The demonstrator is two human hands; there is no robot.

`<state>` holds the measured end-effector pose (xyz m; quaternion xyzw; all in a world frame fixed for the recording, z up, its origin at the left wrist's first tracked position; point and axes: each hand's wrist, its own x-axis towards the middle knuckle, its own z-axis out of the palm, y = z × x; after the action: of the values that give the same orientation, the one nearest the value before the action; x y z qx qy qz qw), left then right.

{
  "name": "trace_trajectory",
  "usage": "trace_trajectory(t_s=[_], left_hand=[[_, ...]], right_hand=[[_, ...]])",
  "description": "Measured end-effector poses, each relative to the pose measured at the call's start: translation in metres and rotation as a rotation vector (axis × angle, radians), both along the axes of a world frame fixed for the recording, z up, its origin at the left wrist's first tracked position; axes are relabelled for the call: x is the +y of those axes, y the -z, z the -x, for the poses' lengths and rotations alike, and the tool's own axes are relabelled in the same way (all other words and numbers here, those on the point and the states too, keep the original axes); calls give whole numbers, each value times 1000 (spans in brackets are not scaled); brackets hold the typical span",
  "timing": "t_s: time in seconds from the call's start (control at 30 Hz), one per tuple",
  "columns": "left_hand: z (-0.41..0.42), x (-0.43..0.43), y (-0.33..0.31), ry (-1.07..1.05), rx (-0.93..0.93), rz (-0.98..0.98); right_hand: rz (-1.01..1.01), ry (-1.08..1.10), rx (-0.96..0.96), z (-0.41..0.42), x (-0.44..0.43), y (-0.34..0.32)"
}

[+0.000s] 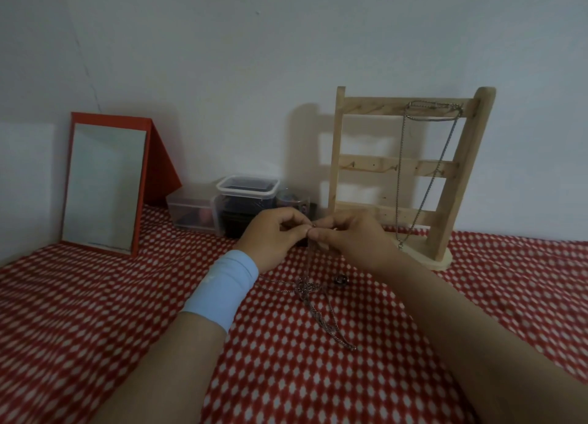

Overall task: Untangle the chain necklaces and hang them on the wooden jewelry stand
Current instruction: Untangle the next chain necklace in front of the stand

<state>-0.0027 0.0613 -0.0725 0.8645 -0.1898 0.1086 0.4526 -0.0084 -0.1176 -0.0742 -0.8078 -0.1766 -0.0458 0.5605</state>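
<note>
Nearest me, on the red-patterned surface [95, 296], lies the knot of chain necklaces [310, 291], with one loose tail trailing toward me. A thin strand [310, 255] rises from it to my fingers. My left hand [273, 235] and right hand [350, 239] both pinch it at nearly the same spot, tips almost touching, above the pile.

I judge I'm working at a clasp or a tight crossing. It's best to keep the strand slack, tease the links apart rather than pull, and leave the pile resting so its weight doesn't tighten the knot. A small dark ring [341, 279] sits just beside the tangle and could snag.

Behind my hands stand plastic boxes [246, 188], and to the left a red-framed mirror [105, 188]. The wooden jewelry stand [366, 164] is at the back right. Hung chains [400, 175] already drape from its top rail, and the pegs on its left look free.
</note>
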Motion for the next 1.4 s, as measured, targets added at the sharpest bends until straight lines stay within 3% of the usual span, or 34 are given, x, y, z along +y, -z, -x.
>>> trace_trajectory(t_s=[0.2, 0.43, 0.63, 0.8, 0.9, 1.13, 1.2, 1.3, 1.4], left_hand=[[4, 3, -8, -48, -32, 24], [12, 2, -17, 22, 135, 136], [10, 3, -17, 42, 107, -35], [10, 5, -20, 71, 137, -314], [9, 6, -18, 36, 136, -371], [8, 1, -16, 43, 138, 5], [6, -1, -22, 43, 219, 141], [5, -5, -29, 55, 425, 497], [6, -1, -22, 216, 458, 771]], right_hand=[[91, 16, 18, 1, -6, -5], [-7, -9, 19, 2, -1, -7], [40, 3, -25, 0, -5, -6], [251, -64, -35, 2, 1, -4], [386, -76, -71, 3, 5, -4], [783, -13, -121, 0, -3, -6], [662, 44, -139, -5, -10, -4], [236, 81, -22, -10, -16, -5], [0, 105, 73, -8, -16, -13]])
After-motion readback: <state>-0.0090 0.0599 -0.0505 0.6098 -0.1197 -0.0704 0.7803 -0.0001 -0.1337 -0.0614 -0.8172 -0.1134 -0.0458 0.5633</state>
